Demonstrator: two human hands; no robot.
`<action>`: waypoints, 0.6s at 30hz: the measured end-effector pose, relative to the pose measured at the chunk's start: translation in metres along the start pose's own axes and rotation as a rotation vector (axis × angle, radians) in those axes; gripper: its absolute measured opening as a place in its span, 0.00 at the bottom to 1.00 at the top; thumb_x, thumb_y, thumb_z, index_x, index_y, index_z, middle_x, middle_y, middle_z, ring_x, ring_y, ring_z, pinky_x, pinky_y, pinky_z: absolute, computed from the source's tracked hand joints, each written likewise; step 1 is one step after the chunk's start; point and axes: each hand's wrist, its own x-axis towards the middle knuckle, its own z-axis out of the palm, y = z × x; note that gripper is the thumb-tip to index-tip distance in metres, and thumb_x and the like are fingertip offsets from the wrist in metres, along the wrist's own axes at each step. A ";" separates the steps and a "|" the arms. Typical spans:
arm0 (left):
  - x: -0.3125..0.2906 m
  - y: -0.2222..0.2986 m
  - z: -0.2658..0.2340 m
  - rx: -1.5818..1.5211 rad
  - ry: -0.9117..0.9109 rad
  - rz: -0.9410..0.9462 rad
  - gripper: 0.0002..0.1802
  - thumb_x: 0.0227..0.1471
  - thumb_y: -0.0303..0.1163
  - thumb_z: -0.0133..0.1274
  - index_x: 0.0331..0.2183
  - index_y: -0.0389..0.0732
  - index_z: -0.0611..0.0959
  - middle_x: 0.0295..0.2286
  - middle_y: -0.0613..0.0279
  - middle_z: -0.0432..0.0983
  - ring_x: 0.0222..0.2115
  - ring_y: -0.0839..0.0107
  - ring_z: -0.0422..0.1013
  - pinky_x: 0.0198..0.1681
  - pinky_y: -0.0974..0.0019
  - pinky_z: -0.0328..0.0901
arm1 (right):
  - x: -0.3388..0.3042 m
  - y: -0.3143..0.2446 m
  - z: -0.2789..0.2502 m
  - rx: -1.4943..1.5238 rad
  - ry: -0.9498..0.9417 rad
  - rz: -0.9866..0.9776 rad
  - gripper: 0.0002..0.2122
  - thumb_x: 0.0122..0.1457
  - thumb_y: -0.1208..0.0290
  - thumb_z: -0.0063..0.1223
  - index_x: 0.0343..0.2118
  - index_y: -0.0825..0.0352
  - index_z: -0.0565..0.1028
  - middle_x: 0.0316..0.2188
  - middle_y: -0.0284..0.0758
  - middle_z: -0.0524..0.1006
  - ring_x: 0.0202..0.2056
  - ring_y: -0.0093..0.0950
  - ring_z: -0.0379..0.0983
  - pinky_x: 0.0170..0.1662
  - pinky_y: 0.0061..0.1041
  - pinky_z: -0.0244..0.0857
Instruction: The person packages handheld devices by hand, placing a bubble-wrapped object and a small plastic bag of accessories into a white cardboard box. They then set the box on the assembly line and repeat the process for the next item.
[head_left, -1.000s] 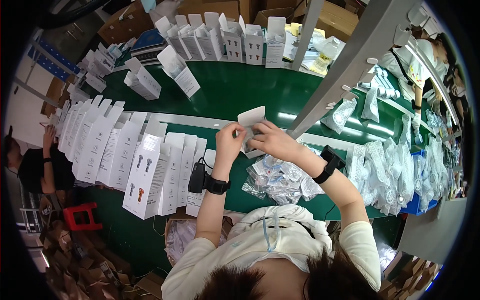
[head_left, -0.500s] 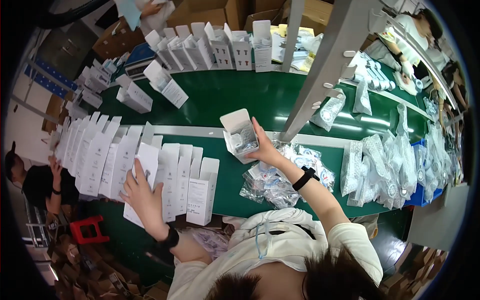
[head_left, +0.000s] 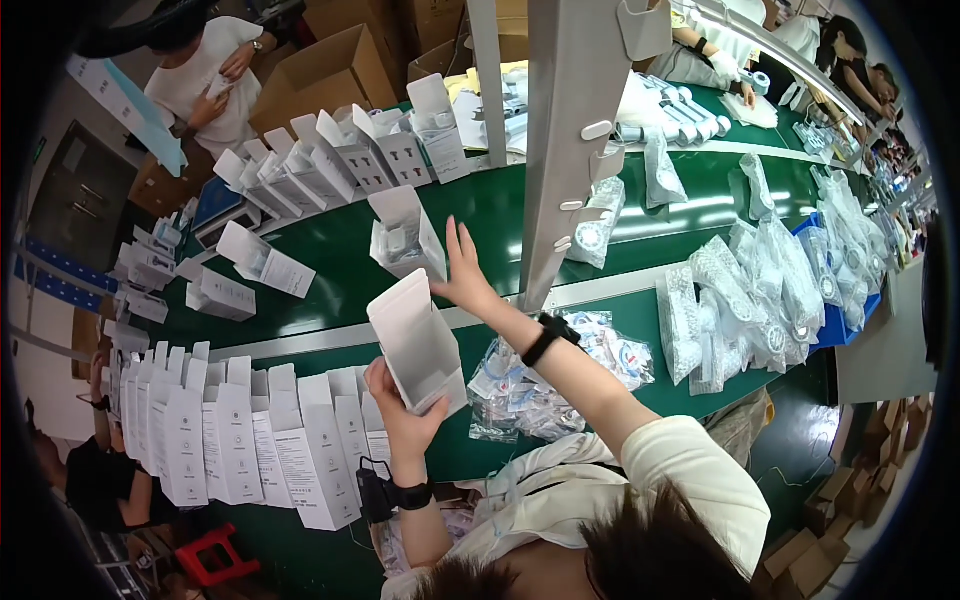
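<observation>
My left hand is closed round an open white carton, tilted with its flap up; inside it I see only bare white walls. Just beyond, my right hand has its fingers stretched out beside another white carton, which stands on the green belt with clear-wrapped contents showing at its open top. A row of white cartons stands upright along the near bench to the left of my left hand. Below my right forearm lies a pile of small clear plastic packets with white and blue contents.
Bubble-wrapped items are heaped at the right by a blue bin. A grey metal post rises beyond my right hand. More open cartons line the belt's far side. Other people are around the benches.
My right hand has set the filled carton onto the belt and let it go. My left hand has taken a carton from the row and brought it rightward. The view has shifted.
</observation>
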 end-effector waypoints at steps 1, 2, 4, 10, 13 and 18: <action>0.003 -0.013 0.004 -0.017 0.012 0.015 0.57 0.29 0.31 0.61 0.56 0.44 0.43 0.53 0.53 0.44 0.51 0.59 0.51 0.50 0.59 0.54 | -0.027 -0.007 -0.018 -0.011 -0.144 0.024 0.44 0.40 0.67 0.59 0.58 0.66 0.42 0.57 0.49 0.44 0.57 0.44 0.46 0.56 0.33 0.47; 0.010 -0.019 0.009 -0.040 0.008 0.043 0.57 0.29 0.31 0.61 0.56 0.43 0.43 0.53 0.54 0.43 0.51 0.61 0.53 0.48 0.60 0.56 | -0.053 0.002 -0.046 -0.003 -0.349 -0.058 0.34 0.44 0.66 0.55 0.54 0.70 0.54 0.52 0.51 0.56 0.53 0.42 0.56 0.52 0.31 0.53; 0.014 -0.029 0.016 -0.147 0.042 0.026 0.55 0.29 0.29 0.61 0.56 0.44 0.44 0.51 0.54 0.44 0.50 0.60 0.53 0.49 0.60 0.55 | -0.069 -0.014 -0.115 -0.001 -1.007 0.179 0.14 0.51 0.67 0.47 0.36 0.72 0.73 0.24 0.42 0.76 0.30 0.33 0.74 0.37 0.26 0.67; 0.041 -0.026 0.048 -0.309 -0.086 -0.013 0.53 0.29 0.25 0.58 0.56 0.45 0.47 0.50 0.57 0.48 0.52 0.59 0.51 0.49 0.59 0.55 | -0.014 0.238 -0.213 -0.730 0.043 0.213 0.26 0.48 0.56 0.48 0.46 0.70 0.64 0.31 0.49 0.73 0.33 0.39 0.73 0.37 0.32 0.66; 0.031 -0.050 0.030 -0.121 -0.069 -0.029 0.51 0.28 0.24 0.58 0.55 0.45 0.50 0.51 0.55 0.46 0.52 0.58 0.51 0.50 0.59 0.55 | 0.053 0.223 -0.173 -0.344 0.117 0.569 0.35 0.45 0.57 0.52 0.54 0.67 0.53 0.41 0.53 0.66 0.40 0.44 0.67 0.43 0.36 0.62; 0.044 -0.011 0.023 0.160 -0.173 0.107 0.44 0.28 0.25 0.59 0.50 0.45 0.57 0.52 0.50 0.46 0.52 0.55 0.52 0.49 0.58 0.57 | 0.032 0.276 -0.161 -0.297 0.248 0.778 0.40 0.41 0.68 0.55 0.57 0.64 0.46 0.42 0.49 0.65 0.39 0.43 0.67 0.40 0.37 0.64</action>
